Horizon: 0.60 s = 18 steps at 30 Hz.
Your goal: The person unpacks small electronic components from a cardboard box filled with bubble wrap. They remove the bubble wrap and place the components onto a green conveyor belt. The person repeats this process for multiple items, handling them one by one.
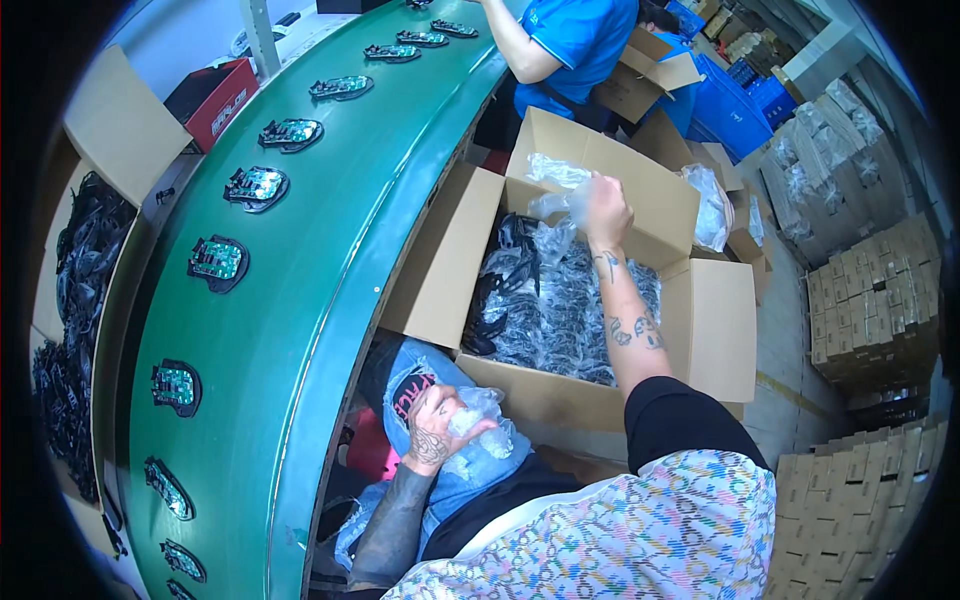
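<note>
My right hand (608,212) is raised over the far part of an open cardboard box (545,393), its fingers closed on a clear plastic bag (557,205) that trails to the left, slightly blurred. Inside the box lie rows of dark parts in clear bags (570,310), with loose black parts with cables (510,255) along the left side. My left hand (437,420) rests low over my lap, closed round crumpled clear plastic bags (482,415). Whether anything is inside those bags I cannot tell.
A green conveyor belt (290,390) on my left carries a line of black housings with green circuit boards (218,262). Beyond it, a carton holds black cabled parts (85,260). A co-worker in blue (570,50) is ahead; stacked cartons (870,310) stand right.
</note>
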Tool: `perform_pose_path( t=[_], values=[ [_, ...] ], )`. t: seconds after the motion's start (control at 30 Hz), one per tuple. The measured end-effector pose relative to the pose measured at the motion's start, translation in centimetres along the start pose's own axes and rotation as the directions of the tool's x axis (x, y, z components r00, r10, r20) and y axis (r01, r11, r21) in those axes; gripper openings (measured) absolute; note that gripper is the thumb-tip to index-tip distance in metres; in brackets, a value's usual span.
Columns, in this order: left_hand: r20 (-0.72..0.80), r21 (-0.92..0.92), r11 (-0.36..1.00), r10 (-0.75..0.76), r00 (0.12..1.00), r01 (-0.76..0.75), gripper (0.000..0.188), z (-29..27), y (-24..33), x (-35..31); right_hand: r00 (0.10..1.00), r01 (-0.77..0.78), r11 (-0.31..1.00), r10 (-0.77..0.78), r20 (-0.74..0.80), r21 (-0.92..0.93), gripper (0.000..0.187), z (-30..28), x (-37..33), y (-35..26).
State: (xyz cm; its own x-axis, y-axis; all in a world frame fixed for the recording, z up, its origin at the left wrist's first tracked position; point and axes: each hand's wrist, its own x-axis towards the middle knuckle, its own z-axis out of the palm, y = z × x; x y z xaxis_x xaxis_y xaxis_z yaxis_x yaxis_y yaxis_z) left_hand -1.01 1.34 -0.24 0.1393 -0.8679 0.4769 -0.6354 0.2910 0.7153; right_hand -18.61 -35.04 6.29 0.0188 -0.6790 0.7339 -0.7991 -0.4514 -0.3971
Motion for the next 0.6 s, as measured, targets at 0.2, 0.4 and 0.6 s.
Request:
perform_pose_path(
  t=[0.2, 0.4, 0.6],
  values=[
    [-0.057, 0.062, 0.997, 0.047, 0.997, -0.044, 0.03, 0.4, 0.3, 0.7, 0.993, 0.057, 0.995, -0.048, -0.112, 0.084, 0.024, -0.4, -0.8, 0.3],
    [-0.064, 0.099, 0.994, 0.052, 0.997, -0.046, 0.027, 0.7, 0.4, 0.5, 0.995, -0.018, 0.997, 0.025, -0.098, 0.077, 0.023, -1.0, -0.7, 0.3],
    [-0.116, 0.099, 0.995, -0.013, 0.993, 0.024, 0.059, 1.3, -0.2, -0.6, 0.998, 0.057, 0.98, -0.059, 0.005, 0.189, 0.011, -5.9, -2.9, -3.7]
  ],
)
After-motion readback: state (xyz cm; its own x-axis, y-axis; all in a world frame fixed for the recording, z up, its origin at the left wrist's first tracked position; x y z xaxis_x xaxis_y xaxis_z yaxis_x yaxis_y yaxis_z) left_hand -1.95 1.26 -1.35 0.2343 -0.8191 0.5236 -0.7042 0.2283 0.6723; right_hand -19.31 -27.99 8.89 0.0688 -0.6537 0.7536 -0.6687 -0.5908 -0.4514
